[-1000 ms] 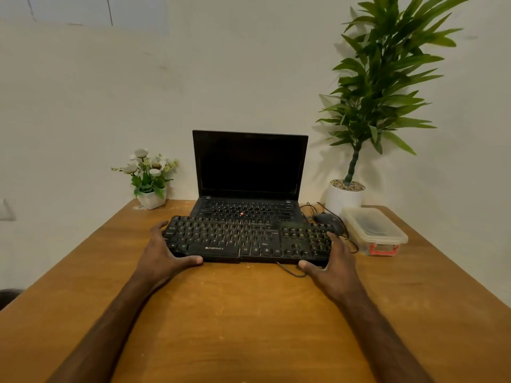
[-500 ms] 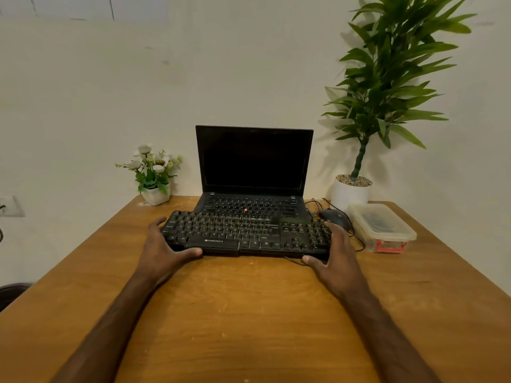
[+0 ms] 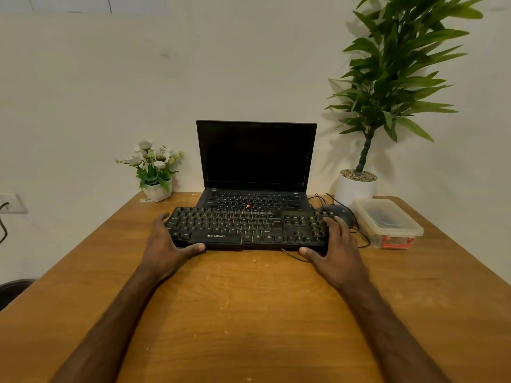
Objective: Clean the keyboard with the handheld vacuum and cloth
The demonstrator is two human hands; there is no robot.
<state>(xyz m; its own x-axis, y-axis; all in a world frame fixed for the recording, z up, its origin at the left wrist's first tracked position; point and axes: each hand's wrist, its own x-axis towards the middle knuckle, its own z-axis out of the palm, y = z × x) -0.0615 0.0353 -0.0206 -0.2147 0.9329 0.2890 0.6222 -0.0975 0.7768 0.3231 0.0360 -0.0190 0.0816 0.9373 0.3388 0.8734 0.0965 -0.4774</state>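
Observation:
A black external keyboard (image 3: 246,228) lies across the wooden table (image 3: 249,313), its back edge over the front of an open black laptop (image 3: 255,161). My left hand (image 3: 166,244) grips the keyboard's left end, thumb along the front edge and fingers at the side. My right hand (image 3: 336,247) grips the right end the same way, fingers over the number pad corner. No vacuum and no cloth are in view.
A black mouse (image 3: 338,212) with its cable sits right of the keyboard. Beside it stands a lidded clear plastic box (image 3: 387,222). A tall plant in a white pot (image 3: 356,189) is at the back right, a small flower pot (image 3: 157,189) at the back left.
Both hands keep hold of the keyboard's ends. The keyboard has moved slightly away from me toward the laptop, and the view has shifted a little.

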